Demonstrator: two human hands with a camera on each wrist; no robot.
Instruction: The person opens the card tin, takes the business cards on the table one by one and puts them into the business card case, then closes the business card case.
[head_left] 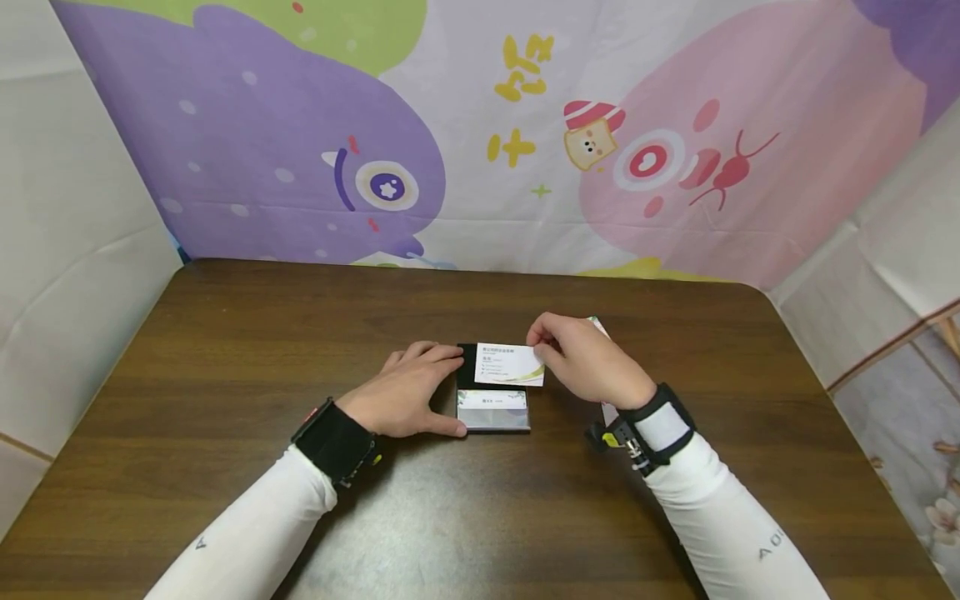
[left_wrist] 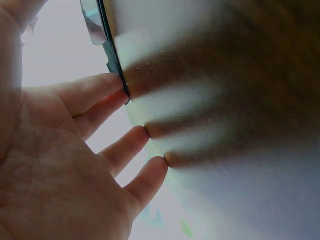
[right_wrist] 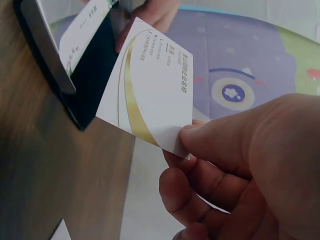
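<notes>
In the head view, the right hand (head_left: pixel 588 360) pinches a white card (head_left: pixel 508 365) over the one o'clock side of a black holder (head_left: pixel 467 373); the left hand (head_left: pixel 408 393) spreads at nine. Left wrist: fingertips (left_wrist: pixel 114 81) touch the holder. Right wrist: the thumb (right_wrist: pixel 212 136) presses the card's five o'clock corner.

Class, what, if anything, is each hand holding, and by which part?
The right hand pinches a white card by its upper-right corner in the head view. The left hand touches the black case's edge; no grip shows.
</notes>
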